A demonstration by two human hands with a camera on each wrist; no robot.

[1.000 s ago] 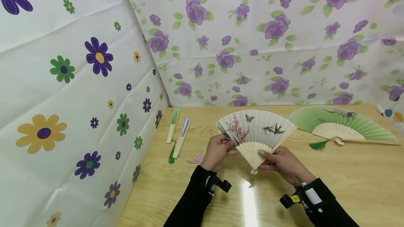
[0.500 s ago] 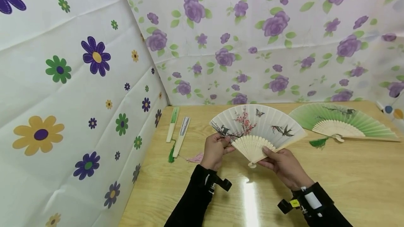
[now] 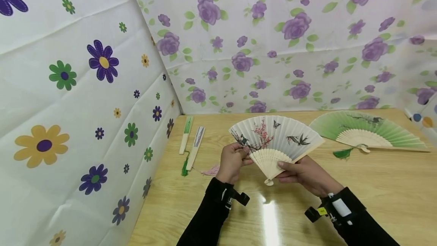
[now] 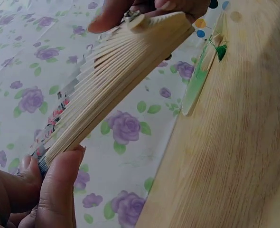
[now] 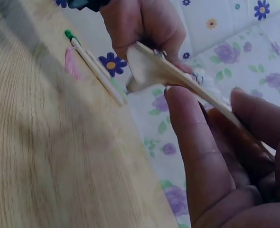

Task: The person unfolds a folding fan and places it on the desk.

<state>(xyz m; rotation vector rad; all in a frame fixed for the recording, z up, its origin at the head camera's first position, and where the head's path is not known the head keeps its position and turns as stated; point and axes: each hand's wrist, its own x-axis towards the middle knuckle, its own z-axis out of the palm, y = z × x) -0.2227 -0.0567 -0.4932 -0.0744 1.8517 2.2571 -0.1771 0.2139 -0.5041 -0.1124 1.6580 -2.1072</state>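
A white folding fan (image 3: 278, 136) with pink blossoms, birds and a butterfly is spread wide above the table. My left hand (image 3: 233, 162) pinches its left outer edge between thumb and fingers, which the left wrist view shows close up. On the right outer rib, near the pivot, my right hand (image 3: 305, 174) grips with the thumb in front and the fingers behind. The bamboo ribs (image 4: 116, 80) fan out from the pivot in the left wrist view.
An open green fan (image 3: 368, 130) with a green tassel (image 3: 343, 153) lies at the back right. Two folded fans, one green-topped (image 3: 186, 135) and one grey-topped (image 3: 195, 149), lie at left beside a pink tassel (image 3: 211, 170). Floral cloths (image 3: 239, 41) line the back and left.
The white fan rose and spread wider, then dipped slightly and narrowed a little. Both hands keep hold of it; the right hand shifted slightly. The other fans stay in place.
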